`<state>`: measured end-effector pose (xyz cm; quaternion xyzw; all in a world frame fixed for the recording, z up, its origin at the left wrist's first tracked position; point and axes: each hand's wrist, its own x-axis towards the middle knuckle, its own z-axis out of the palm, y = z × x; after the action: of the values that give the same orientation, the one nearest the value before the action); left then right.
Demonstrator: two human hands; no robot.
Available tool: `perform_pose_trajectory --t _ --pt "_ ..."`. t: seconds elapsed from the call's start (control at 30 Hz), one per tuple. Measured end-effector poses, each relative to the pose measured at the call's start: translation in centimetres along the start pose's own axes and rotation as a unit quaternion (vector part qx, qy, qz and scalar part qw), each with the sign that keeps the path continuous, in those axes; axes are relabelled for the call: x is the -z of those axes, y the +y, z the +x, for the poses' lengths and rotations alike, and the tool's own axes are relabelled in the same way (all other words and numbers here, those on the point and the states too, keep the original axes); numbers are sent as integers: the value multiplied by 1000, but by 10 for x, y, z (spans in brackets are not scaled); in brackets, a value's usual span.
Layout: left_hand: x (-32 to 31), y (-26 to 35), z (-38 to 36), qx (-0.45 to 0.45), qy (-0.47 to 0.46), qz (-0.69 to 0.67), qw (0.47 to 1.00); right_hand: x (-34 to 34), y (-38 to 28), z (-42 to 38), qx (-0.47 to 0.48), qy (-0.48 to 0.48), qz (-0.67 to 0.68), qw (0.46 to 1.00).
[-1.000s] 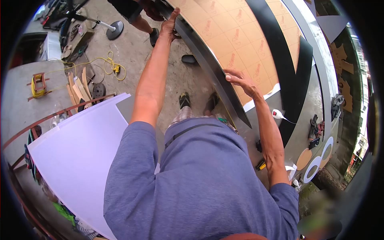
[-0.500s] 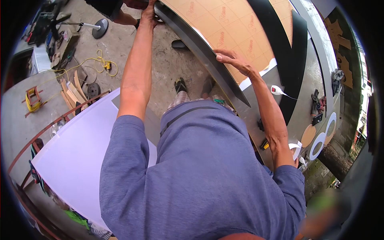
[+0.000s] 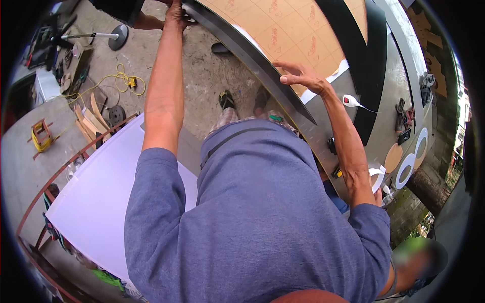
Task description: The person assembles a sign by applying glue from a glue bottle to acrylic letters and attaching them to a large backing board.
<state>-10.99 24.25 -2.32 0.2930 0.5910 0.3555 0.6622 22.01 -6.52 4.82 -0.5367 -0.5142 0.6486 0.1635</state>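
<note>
A long dark curved strip (image 3: 252,65) lies along the near edge of the table, its pointed end towards me. At its far end my left hand (image 3: 175,15) is closed around it, partly cut off by the top of the view. My right hand (image 3: 305,80) is open over the strip's inner edge, thumb and fingers apart. Beneath and beyond it is a sheet with brown printed covering (image 3: 288,30), with a torn white edge. Another person's forearm (image 3: 148,21) reaches in beside my left hand.
Wide black curved pieces (image 3: 374,65) lie across the metal table. A white device with a cord (image 3: 349,101), white rings (image 3: 404,171) and a brown disc (image 3: 393,158) are to the right. A white panel (image 3: 111,187) is at my left. Another person (image 3: 409,272) is lower right.
The view has shifted slightly. My right hand's fingers and thumb have spread a little more at the strip's edge. My left hand stays at the strip's far end.
</note>
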Motion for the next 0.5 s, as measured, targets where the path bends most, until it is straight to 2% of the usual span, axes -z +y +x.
perform_pose_trajectory --t 0.13,0.27,0.33,0.4,0.5 --pt "-1 4 -5 9 -20 1 1000 2 0 4 -17 -2 -7 1000" --pt "-4 -4 -9 -17 25 -5 1000 3 -1 2 -20 -5 11 1000" --pt "4 -6 -7 -3 -73 -42 996 4 -6 3 -19 -7 8 1000" --pt "-7 -10 -26 -33 -23 -64 997 3 -1 4 -20 -9 31 999" --pt "-12 -23 -55 -29 -61 -45 997 3 -5 2 -25 -8 27 999"
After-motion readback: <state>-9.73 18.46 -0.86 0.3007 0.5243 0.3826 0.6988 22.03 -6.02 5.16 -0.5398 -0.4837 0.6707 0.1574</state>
